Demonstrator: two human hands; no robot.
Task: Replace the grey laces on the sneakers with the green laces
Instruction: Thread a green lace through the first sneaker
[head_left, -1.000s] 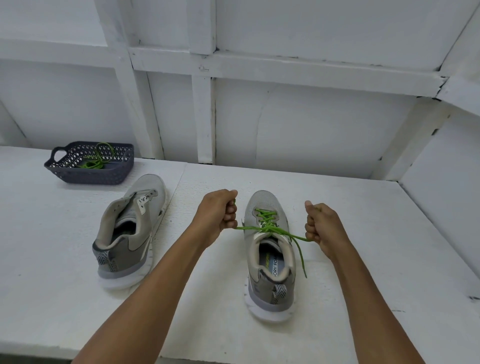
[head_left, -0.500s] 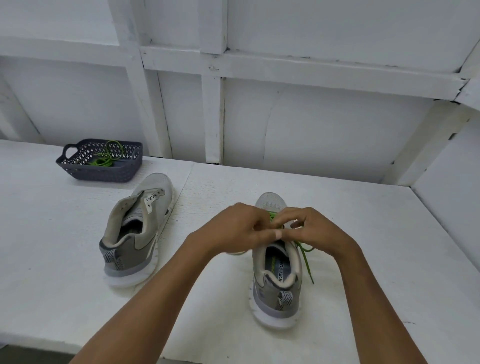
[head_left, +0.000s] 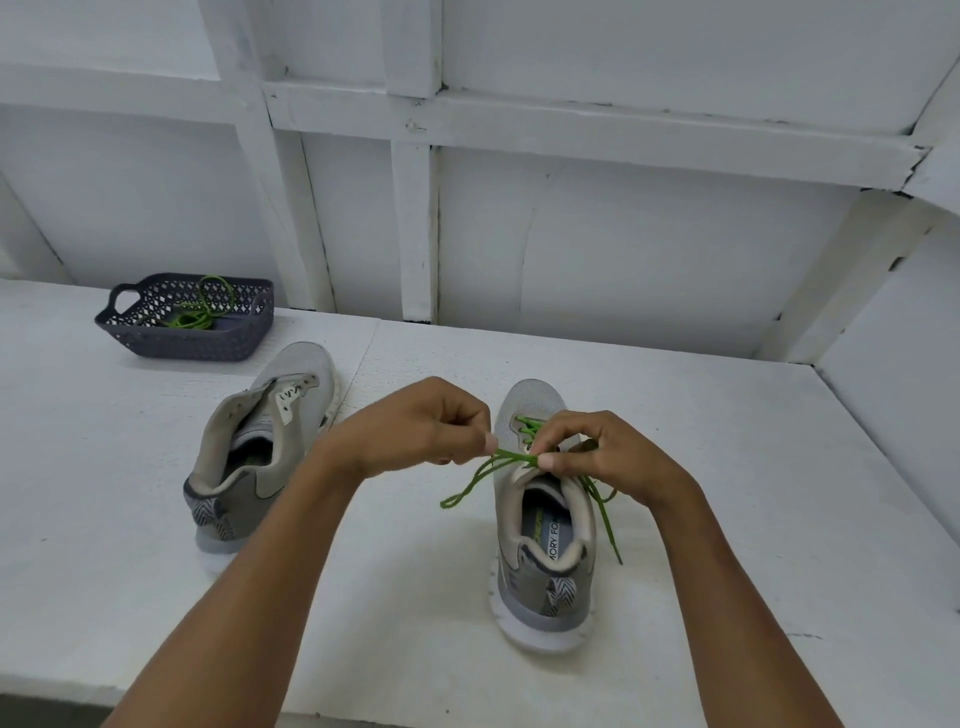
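At centre frame we pinch the thin, round green lace (head_left: 511, 457) with both hands. Our left hand (head_left: 415, 431) nips a doubled strand between thumb and curled forefinger. Our right hand (head_left: 613, 457) pinches it above the grey mesh sneaker (head_left: 540, 571), whose insole reads "MORY FOA". An unlaced sneaker (head_left: 270, 431) lies to the left. A second green lace (head_left: 200, 312) coils in the perforated dark plastic basket (head_left: 208, 348), upper left.

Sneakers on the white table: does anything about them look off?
The grey mesh sneaker on the left has no lace, and sits angled away from the green-laced grey sneaker. A loose green lace lies in the dark perforated plastic basket.
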